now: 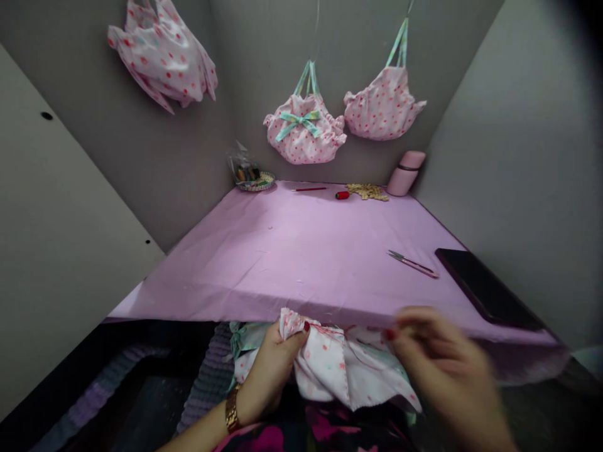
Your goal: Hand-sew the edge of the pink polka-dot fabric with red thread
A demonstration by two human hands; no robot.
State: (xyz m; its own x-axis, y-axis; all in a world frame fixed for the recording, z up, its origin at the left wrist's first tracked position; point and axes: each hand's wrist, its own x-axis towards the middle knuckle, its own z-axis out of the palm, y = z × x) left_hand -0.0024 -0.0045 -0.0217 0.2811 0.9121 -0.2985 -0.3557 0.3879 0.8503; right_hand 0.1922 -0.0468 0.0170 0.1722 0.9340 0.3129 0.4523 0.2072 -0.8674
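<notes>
My left hand (pixel 277 351), with a gold watch (pixel 232 409) on its wrist, grips a white cloth with pink and red dots (pixel 325 367) in my lap, just below the table's front edge. The thumb presses on a gathered fold at the cloth's upper left. Red thread (pixel 325 328) runs along the top of the cloth, and a line of stitches goes down its middle. To the right of the cloth, my right hand (pixel 438 358) is raised, blurred by motion. Its thumb and fingers are pinched together; what they hold is too small to make out.
A lilac-covered table (pixel 306 245) bears thread snips (pixel 413 263), a black tablet-like slab (pixel 485 289), a red thread spool (pixel 342 195), a red pencil (pixel 309 189), a pink flask (pixel 406 174) and a small basket (pixel 257 183). Dotted cloth bags (pixel 306 141) hang on the wall.
</notes>
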